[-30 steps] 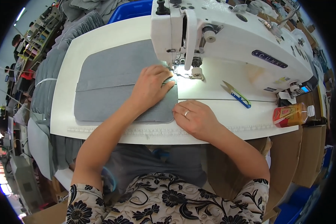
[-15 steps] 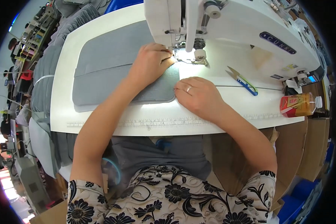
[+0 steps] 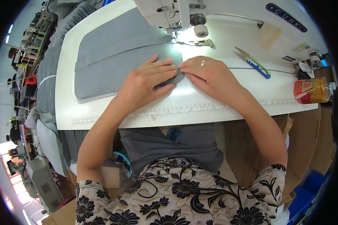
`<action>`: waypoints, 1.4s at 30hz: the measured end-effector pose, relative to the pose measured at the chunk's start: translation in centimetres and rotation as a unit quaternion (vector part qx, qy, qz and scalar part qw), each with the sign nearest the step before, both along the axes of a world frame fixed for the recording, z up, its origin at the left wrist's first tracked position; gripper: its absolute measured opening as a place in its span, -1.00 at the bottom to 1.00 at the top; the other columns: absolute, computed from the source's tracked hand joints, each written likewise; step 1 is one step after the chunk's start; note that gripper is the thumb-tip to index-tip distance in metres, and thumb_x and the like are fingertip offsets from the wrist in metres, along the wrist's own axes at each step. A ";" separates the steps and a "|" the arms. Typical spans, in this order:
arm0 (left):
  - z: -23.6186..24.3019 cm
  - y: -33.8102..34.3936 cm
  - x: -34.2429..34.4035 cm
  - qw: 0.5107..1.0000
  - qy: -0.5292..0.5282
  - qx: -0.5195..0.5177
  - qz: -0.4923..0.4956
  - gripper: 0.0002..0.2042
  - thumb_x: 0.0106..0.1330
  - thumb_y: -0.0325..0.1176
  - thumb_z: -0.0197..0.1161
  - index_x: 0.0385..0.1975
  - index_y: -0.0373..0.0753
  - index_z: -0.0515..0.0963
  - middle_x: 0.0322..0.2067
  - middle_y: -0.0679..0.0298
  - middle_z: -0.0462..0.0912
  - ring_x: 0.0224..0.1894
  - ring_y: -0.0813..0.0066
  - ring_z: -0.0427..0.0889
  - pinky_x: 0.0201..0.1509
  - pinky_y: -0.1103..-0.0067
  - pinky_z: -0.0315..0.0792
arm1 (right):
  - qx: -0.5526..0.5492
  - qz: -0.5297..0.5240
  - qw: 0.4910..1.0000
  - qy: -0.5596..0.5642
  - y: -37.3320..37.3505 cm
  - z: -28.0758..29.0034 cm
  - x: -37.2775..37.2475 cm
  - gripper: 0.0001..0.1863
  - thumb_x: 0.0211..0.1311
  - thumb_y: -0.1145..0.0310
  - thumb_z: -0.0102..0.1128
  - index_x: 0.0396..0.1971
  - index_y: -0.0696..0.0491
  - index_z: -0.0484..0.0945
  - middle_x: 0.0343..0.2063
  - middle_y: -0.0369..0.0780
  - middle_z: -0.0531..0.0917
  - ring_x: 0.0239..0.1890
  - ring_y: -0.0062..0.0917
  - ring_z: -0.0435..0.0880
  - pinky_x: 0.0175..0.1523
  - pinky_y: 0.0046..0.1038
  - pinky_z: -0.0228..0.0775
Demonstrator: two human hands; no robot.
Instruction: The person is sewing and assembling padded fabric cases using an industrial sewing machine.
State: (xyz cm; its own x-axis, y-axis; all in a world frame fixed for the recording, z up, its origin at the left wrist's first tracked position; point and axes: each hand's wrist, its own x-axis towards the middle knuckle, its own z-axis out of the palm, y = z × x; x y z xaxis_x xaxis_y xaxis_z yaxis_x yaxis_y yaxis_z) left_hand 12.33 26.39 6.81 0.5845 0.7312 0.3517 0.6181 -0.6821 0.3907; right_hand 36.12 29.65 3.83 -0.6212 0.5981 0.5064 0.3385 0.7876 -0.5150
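A grey fabric piece (image 3: 105, 48) with rounded corners and a long seam lies on the white sewing table. Its right edge reaches under the presser foot area of a white sewing machine (image 3: 154, 13), where a lamp glows. My left hand (image 3: 144, 82) rests on the near right part of the fabric, fingers stretched out and thumb apart near its front edge. My right hand (image 3: 212, 77), with a ring on one finger, has its fingers pressed together at the fabric's right corner. Its fingertips pinch the edge there; the thumb's tip is partly hidden.
Thread snips (image 3: 253, 63) with a green and blue handle lie right of my right hand. A bottle of orange drink (image 3: 311, 91) stands at the table's right end. A printed ruler (image 3: 157, 113) runs along the front edge. Stacked grey pieces (image 3: 47, 84) hang at the left.
My left hand has moved back from beside the needle to the fabric's near right part, its fingers now stretched out. My right hand remains at the right corner. The view has shifted slightly.
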 end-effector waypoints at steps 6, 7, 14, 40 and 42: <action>-0.7 -0.1 0.0 0.994 0.037 0.096 -0.025 -0.74 0.11 -0.47 0.41 -0.17 -0.25 0.70 -0.08 0.23 0.73 0.11 0.34 0.65 0.33 0.25 0.41 | 0.066 -0.024 0.997 -0.023 -0.5 0.5 0.5 -0.79 0.11 0.50 0.20 -0.23 0.09 0.68 -0.19 -0.28 0.71 -0.02 -0.43 0.63 0.01 -0.39 0.54; -0.8 -0.2 0.0 0.992 0.047 0.115 -0.029 -0.74 0.11 -0.48 0.41 -0.16 -0.26 0.69 -0.09 0.22 0.73 0.09 0.34 0.66 0.31 0.25 0.43 | 0.082 -0.024 0.996 -0.034 -0.5 0.5 0.5 -0.77 0.07 0.52 0.22 -0.22 0.10 0.68 -0.18 -0.28 0.71 -0.04 -0.40 0.64 0.02 -0.38 0.54; 0.5 -0.1 -0.4 0.993 0.071 0.071 -0.058 -0.66 0.08 -0.56 0.36 -0.08 -0.29 0.67 -0.01 0.17 0.70 0.14 0.25 0.63 0.32 0.22 0.43 | 0.134 -0.010 0.987 -0.093 -1.5 0.9 0.2 -0.69 0.04 0.46 0.16 -0.16 0.13 0.65 -0.15 -0.29 0.66 -0.01 -0.42 0.59 0.03 -0.39 0.47; -0.5 5.6 -0.2 0.988 0.104 0.114 0.025 -0.76 0.26 -0.45 0.25 -0.09 -0.26 0.63 -0.02 0.16 0.68 -0.02 0.19 0.67 0.26 0.37 0.49 | 0.135 -0.149 0.976 -0.078 2.4 0.0 -1.7 -0.75 0.00 0.52 0.24 -0.27 -0.01 0.70 -0.31 -0.31 0.63 -0.20 -0.46 0.61 -0.14 -0.43 0.55; 0.0 5.5 0.2 0.971 0.217 0.074 0.062 -0.77 0.27 -0.41 0.24 -0.09 -0.25 0.63 -0.04 0.19 0.68 -0.08 0.15 0.67 0.15 0.39 0.55 | 0.131 -0.148 0.977 -0.075 2.2 -0.2 -1.7 -0.75 0.00 0.52 0.24 -0.27 -0.02 0.70 -0.31 -0.32 0.62 -0.20 -0.46 0.61 -0.15 -0.43 0.55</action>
State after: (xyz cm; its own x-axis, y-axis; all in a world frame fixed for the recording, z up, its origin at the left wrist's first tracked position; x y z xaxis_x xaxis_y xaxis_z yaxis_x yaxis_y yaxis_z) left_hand 12.57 31.91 6.86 0.6121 0.7651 0.1996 0.7834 -0.6211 -0.0216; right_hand 34.46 31.89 3.63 -0.5198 0.6241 0.5834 0.6273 0.7424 -0.2352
